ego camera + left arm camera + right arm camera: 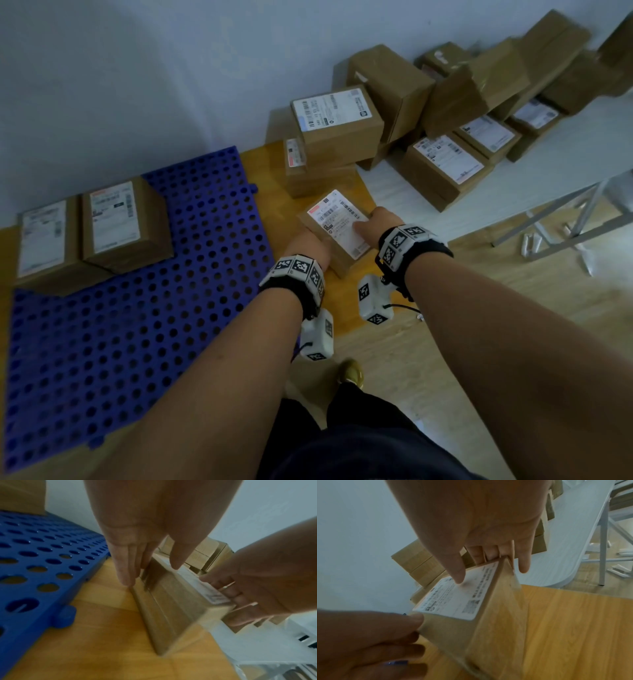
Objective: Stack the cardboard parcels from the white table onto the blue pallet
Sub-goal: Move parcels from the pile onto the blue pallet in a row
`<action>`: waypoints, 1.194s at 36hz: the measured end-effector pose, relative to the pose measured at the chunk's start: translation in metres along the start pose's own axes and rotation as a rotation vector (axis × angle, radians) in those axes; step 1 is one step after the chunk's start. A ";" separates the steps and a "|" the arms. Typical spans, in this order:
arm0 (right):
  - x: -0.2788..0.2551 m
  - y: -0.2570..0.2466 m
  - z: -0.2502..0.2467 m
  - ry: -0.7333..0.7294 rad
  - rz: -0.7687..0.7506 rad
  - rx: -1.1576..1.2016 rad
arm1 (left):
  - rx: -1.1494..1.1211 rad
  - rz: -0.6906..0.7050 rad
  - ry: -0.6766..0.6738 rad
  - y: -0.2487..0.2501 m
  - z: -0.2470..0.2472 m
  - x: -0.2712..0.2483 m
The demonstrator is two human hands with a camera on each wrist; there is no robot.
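A small cardboard parcel (339, 228) (171, 601) (458, 601) with a white shipping label on top is tilted over the wooden floor, between the blue pallet (137, 325) (34, 561) and the white table (513, 202). My left hand (310, 245) (150, 573) grips its left side, thumb on top and fingers down the side. My right hand (371, 222) (476, 568) grips the right side, thumb pressed on the label. Two labelled parcels (126, 222) (44, 240) sit side by side at the pallet's back left corner.
Several more parcels (445, 164) crowd the white table against the wall, some leaning. A stack of parcels (335, 120) stands at the table's left end, just behind the held one. Metal table legs (582, 219) are on the right. My foot (351, 371) is on the floor below.
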State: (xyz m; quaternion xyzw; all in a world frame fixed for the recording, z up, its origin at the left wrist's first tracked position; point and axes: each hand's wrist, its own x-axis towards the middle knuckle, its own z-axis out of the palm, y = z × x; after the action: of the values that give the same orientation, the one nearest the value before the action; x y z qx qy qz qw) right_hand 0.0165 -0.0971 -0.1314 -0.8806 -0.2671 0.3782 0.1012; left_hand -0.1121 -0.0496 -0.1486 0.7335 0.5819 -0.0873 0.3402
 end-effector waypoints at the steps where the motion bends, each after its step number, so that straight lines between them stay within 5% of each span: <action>1: -0.002 -0.003 0.002 0.002 0.009 0.012 | -0.030 0.003 -0.018 -0.001 -0.001 0.000; 7: -0.017 -0.021 0.005 0.055 0.054 0.048 | -0.097 0.087 -0.050 -0.008 -0.015 -0.005; 21: -0.063 -0.106 0.028 0.238 -0.003 0.119 | -0.155 0.229 0.183 -0.072 -0.102 -0.017; 33: -0.085 -0.183 0.107 0.068 -0.107 0.153 | -0.025 0.274 0.250 -0.175 -0.155 0.005; 43: -0.067 -0.207 0.141 0.032 -0.123 0.081 | 0.083 0.301 0.301 -0.201 -0.170 0.020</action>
State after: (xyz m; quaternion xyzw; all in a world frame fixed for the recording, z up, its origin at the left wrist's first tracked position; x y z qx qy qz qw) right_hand -0.2051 0.0364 -0.1096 -0.8636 -0.3036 0.3675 0.1644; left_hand -0.3349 0.0869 -0.1105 0.8302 0.5062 0.0511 0.2280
